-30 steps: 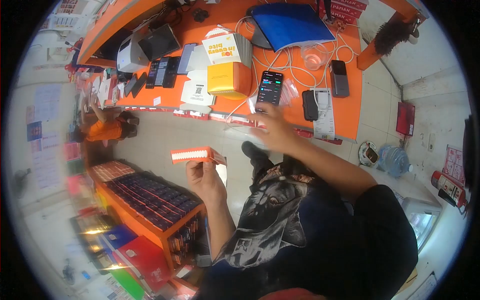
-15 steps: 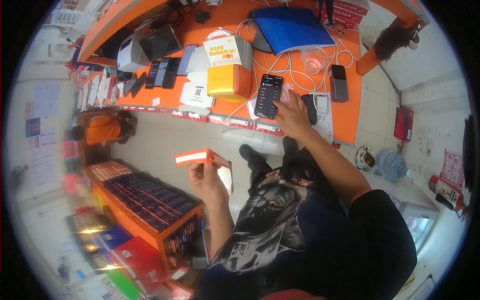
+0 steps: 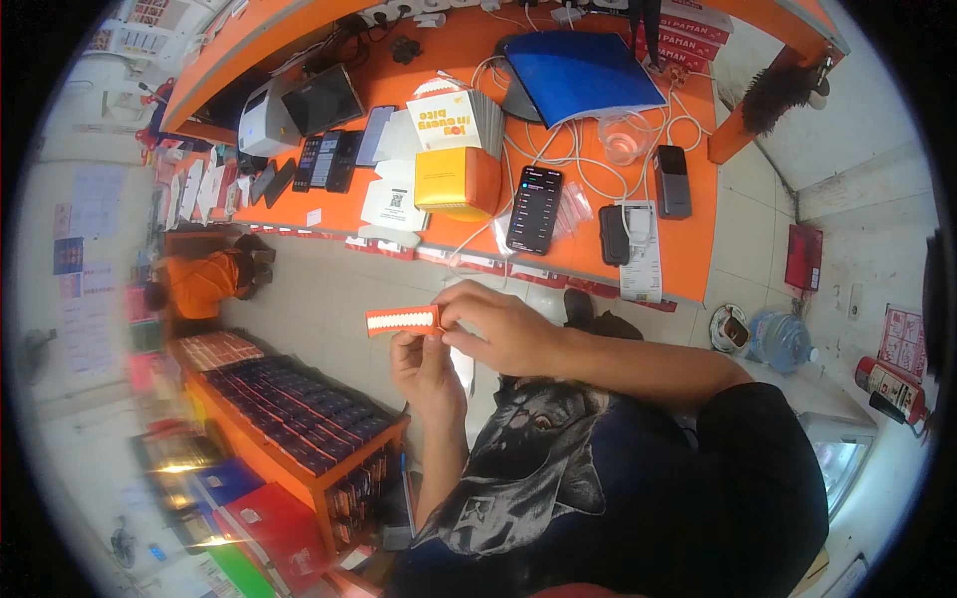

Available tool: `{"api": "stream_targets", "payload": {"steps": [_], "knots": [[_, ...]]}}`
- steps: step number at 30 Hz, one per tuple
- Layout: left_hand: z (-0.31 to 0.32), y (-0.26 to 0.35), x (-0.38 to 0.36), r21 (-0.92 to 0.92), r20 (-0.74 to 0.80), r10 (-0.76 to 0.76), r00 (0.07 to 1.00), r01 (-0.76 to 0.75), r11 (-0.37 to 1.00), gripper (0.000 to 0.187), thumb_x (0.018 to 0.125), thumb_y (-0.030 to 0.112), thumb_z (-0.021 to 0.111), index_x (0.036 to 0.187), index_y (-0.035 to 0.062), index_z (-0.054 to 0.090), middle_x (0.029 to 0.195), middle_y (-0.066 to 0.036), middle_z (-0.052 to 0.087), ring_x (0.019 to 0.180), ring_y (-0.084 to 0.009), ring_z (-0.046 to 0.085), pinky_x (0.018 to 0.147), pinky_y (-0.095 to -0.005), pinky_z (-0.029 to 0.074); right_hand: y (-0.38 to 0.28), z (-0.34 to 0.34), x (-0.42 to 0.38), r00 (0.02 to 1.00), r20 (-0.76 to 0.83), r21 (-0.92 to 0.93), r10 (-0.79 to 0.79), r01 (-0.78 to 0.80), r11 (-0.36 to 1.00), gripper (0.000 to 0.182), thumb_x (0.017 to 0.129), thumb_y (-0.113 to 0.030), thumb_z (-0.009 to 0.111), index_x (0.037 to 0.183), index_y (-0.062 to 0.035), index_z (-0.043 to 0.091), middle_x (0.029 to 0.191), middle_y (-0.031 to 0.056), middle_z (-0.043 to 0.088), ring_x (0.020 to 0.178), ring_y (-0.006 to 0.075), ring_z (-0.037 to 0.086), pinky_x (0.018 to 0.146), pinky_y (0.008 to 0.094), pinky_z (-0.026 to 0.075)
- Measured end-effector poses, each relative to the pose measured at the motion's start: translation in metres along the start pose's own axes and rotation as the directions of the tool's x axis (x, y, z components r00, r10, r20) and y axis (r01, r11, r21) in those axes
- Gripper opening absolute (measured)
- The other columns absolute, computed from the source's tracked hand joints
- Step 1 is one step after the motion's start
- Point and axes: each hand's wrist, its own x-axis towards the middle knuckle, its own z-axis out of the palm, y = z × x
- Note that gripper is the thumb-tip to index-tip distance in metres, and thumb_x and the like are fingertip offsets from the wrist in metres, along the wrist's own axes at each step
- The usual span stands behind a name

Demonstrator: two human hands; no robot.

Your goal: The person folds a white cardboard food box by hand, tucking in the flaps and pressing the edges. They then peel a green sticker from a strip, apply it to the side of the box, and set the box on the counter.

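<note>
One orange card [image 3: 403,320], two hands gripping.

Orange surface [image 3: 688,249] runs across the top of view, cluttered: blue folder [image 3: 578,60], yellow-orange box [image 3: 457,182], white printer [image 3: 264,125], row of dark phones [image 3: 329,159], lit phone [image 3: 534,209], tangle of white cables [image 3: 558,149]. Red strip along the front edge of the surface. Floor [image 3: 329,284] is pale tile, walls [image 3: 877,189] white. Lower left: orange display shelf [image 3: 299,409] packed with dark small boxes, coloured packs below it. A person in an orange shirt [image 3: 199,284] crouches at far left. Right side: water jug [image 3: 783,339] on the floor, red fire extinguisher [image 3: 892,384] by the wall, duster [image 3: 778,85] hung on the orange post. Light is bright and even.
</note>
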Motion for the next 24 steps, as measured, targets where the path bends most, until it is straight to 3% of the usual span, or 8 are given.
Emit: {"api": "stream_targets", "payload": {"steps": [4,6,9,17,22,24], "knots": [[0.006,0.006,0.002,-0.033,-0.019,0.006,1.000,-0.007,0.999,0.015,0.100,0.003,0.061,0.115,0.0000,0.061,0.113,-0.014,0.068,0.104,-0.0192,0.064,0.093,-0.0328,0.051,0.006,0.006,0.002,0.997,-0.053,-0.019,-0.056,0.055,0.998,0.014,0.091,-0.006,0.069,0.103,-0.0025,0.062,0.120,0.0119,0.062,0.110,0.0291,0.064,0.092,0.0382,0.052],[0.007,0.009,0.002,-0.020,-0.044,-0.013,0.999,0.012,1.000,0.017,0.101,0.003,0.060,0.117,-0.0002,0.061,0.114,-0.014,0.068,0.105,-0.0193,0.064,0.094,-0.0334,0.051,0.006,0.008,0.004,0.990,-0.142,0.072,-0.021,0.032,0.997,0.013,0.091,-0.004,0.069,0.102,-0.0024,0.064,0.118,0.0113,0.063,0.109,0.0274,0.064,0.091,0.0371,0.053],[0.006,0.012,0.004,-0.104,-0.002,-0.046,0.999,0.046,0.994,0.021,0.101,0.002,0.059,0.122,-0.0003,0.060,0.117,-0.014,0.068,0.108,-0.0199,0.064,0.096,-0.0345,0.051,-0.002,0.007,0.007,0.990,-0.140,0.114,-0.024,0.041,0.993,0.011,0.090,-0.003,0.071,0.100,-0.0020,0.066,0.116,0.0106,0.063,0.106,0.0251,0.065,0.089,0.0348,0.053],[0.016,0.021,0.012,-0.237,0.043,-0.021,0.999,0.031,0.971,0.023,0.101,0.003,0.058,0.125,0.0063,0.057,0.123,-0.010,0.065,0.113,-0.0206,0.063,0.102,-0.0373,0.051,-0.009,0.007,0.025,0.979,-0.154,0.090,-0.137,0.152,0.984,0.013,0.087,-0.003,0.075,0.097,-0.0006,0.067,0.115,0.0099,0.062,0.106,0.0225,0.063,0.085,0.0326,0.054],[0.008,0.021,0.024,-0.215,0.048,0.010,0.999,0.000,0.977,0.025,0.101,0.002,0.057,0.126,0.0070,0.055,0.124,-0.010,0.064,0.114,-0.0211,0.063,0.101,-0.0374,0.051,-0.016,0.001,0.026,0.987,-0.132,0.131,-0.091,0.108,0.986,0.014,0.087,-0.002,0.074,0.099,-0.0005,0.066,0.117,0.0102,0.062,0.107,0.0234,0.064,0.084,0.0327,0.054],[0.007,0.020,0.022,-0.196,0.043,0.039,0.998,-0.030,0.980,0.026,0.102,0.001,0.054,0.127,0.0076,0.053,0.126,-0.011,0.063,0.114,-0.0221,0.063,0.101,-0.0381,0.052,-0.011,0.004,0.022,0.966,-0.187,0.045,-0.178,0.190,0.981,0.014,0.087,-0.001,0.073,0.099,-0.0003,0.065,0.117,0.0110,0.063,0.105,0.0244,0.065,0.084,0.0327,0.055]]}}
